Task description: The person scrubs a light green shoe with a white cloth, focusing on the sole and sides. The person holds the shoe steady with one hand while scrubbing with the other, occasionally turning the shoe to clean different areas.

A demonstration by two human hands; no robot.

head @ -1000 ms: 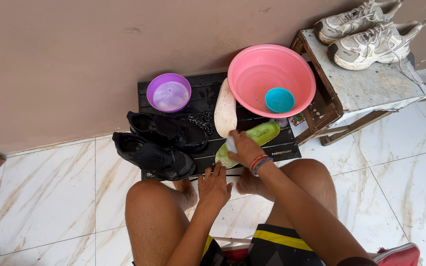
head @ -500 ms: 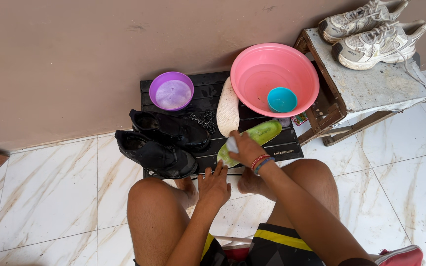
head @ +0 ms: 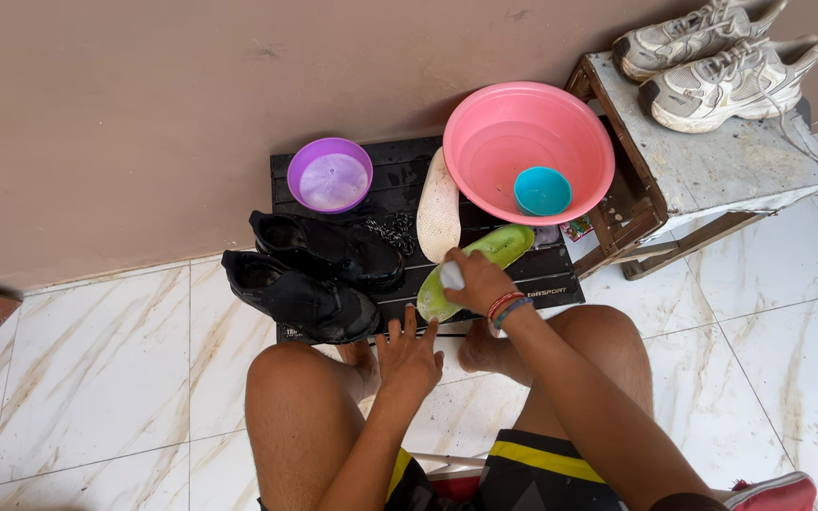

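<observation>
A green shoe insole lies on a black mat in front of my knees. My right hand presses a small white piece against the insole's near end, fingers closed on it. My left hand rests open, fingers spread, at the mat's near edge between my legs, holding nothing. A white insole lies beside the green one. Two black shoes sit on the left of the mat.
A pink basin holding a small teal bowl stands on the mat, a purple bowl to its left. A wooden stool at right carries a pair of white sneakers. A brown wall lies behind, marble tiles all around.
The hands stay almost where they were. The view has shifted slightly; nothing else visibly moved.
</observation>
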